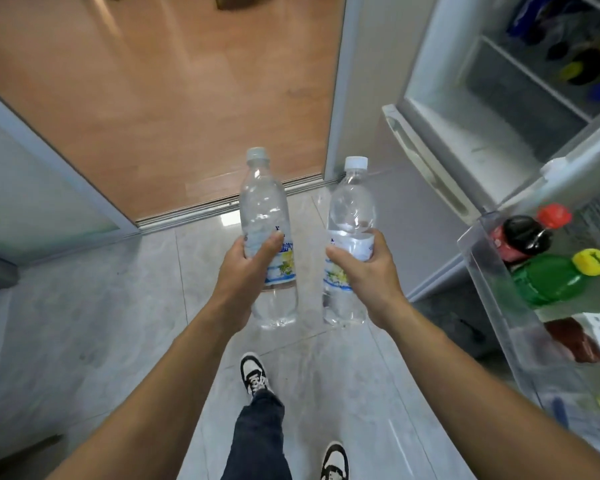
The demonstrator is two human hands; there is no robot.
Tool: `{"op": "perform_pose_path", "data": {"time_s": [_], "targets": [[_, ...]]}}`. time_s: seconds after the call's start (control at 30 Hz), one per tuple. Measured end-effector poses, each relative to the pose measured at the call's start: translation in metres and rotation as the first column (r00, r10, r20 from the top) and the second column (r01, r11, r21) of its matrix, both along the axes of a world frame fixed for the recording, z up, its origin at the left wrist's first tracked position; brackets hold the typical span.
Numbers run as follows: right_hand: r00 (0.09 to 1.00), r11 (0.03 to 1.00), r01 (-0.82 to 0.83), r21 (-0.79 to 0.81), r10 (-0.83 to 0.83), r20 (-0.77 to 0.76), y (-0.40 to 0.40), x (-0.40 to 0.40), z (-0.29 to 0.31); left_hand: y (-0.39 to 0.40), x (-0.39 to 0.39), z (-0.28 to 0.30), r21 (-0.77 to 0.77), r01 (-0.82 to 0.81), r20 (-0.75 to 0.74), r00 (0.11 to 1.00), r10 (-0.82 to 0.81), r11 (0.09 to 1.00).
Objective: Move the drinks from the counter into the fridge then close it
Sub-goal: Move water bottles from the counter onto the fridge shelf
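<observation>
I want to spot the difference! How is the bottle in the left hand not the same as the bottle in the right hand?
The left bottle has a pale grey-looking cap; the right bottle has a white one. The left bottle's cap sits higher in the picture than the right bottle's. The left hand grips one, the right hand the other. Both are clear, upright, with blue-and-white labels.

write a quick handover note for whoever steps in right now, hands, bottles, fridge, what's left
Left hand grips a clear plastic water bottle with a pale grey cap, upright.
Right hand grips a matching clear plastic bottle with a white cap, upright.
Both are held over the tiled floor, not yet in the fridge.
The white fridge stands open at right; its clear door shelf already holds a dark cola bottle and a green bottle.
Left: shelve both bottles, close the door.
</observation>
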State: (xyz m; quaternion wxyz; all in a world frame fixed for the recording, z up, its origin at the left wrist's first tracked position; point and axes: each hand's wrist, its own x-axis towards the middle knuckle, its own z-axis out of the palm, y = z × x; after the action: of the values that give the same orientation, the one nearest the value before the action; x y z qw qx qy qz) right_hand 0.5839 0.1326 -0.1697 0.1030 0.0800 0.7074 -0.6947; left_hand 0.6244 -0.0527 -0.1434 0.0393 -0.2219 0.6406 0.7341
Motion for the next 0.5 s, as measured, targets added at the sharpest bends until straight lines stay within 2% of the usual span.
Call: {"op": "perform_pose_path", "data": {"time_s": [0.27, 0.5], "targets": [[0.972, 0.974, 0.227, 0.007, -0.226, -0.071, -0.053, -0.118, 0.028, -0.049, -0.157, 0.020, 0.008, 0.203, -0.073, 0.977, -0.202, 0.979], [0.916, 0.921, 0.385, 0.059, -0.374, -0.144, -0.048, -0.189, 0.061, -0.037, -0.274, 0.047, -0.045, 0.437, -0.184, 0.880, -0.438, 0.898]]}}
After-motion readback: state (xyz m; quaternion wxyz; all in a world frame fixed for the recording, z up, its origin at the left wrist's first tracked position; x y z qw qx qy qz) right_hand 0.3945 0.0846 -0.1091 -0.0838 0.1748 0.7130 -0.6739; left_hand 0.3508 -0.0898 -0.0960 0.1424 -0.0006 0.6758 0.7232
